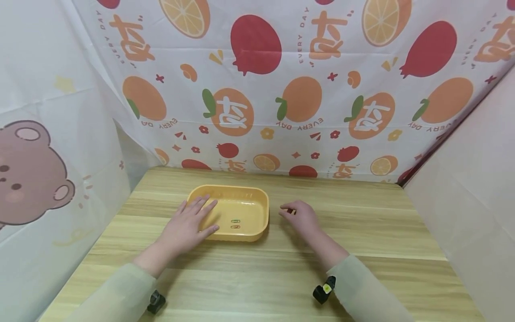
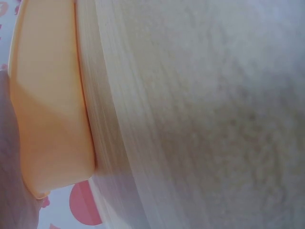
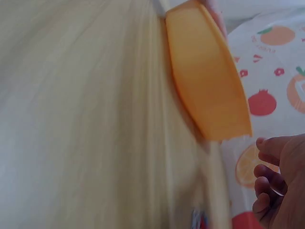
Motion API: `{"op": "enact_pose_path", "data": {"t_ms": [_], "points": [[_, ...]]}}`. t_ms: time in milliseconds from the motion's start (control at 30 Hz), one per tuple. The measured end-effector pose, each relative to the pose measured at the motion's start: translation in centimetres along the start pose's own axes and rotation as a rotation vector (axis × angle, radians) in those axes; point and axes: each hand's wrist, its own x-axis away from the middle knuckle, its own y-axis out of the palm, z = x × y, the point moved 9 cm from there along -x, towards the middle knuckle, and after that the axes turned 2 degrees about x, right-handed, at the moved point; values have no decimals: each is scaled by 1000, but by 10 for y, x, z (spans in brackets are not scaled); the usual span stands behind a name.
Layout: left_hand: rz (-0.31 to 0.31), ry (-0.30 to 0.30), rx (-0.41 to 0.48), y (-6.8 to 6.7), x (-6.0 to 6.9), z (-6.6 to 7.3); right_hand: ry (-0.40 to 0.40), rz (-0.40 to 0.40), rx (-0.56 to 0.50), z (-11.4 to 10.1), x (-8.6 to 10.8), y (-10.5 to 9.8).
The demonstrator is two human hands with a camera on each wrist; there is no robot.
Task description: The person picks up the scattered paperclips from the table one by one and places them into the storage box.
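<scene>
A yellow-orange plastic tray [image 1: 237, 190] stands on the table, with a green paper clip [image 1: 235, 221] and a red paper clip [image 1: 235, 226] lying on its floor. My left hand [image 1: 186, 223] rests over the tray's left end, fingers spread. To the right of the tray hovers my right hand [image 1: 301, 219], its fingers bent, with a gap between thumb and index fingertips. Small dark red items [image 1: 290, 211] show through that gap. In the right wrist view, blurred red and bluish bits [image 3: 200, 219] lie on the table below the hand; their kind is unclear.
The wood-grain table [image 1: 257, 277] ends at a fruit-patterned cloth [image 1: 261, 89] behind the tray. Pale cloths flank both sides, the left one printed with a bear [image 1: 32, 174].
</scene>
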Motion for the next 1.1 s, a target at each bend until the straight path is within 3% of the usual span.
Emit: {"op": "enact_pose_path", "data": {"t_ms": [367,533,733,1100], "points": [[6,2,4,2,2,0,81,-13,67,68,24,-12],[2,-1,3,3,2,0,98,7,91,90,34,-24],[-3,-7,-3,2,2,-1,110,0,111,101,41,-29],[-1,-4,5,2,1,-1,92,-19,143,101,39,-25]]}}
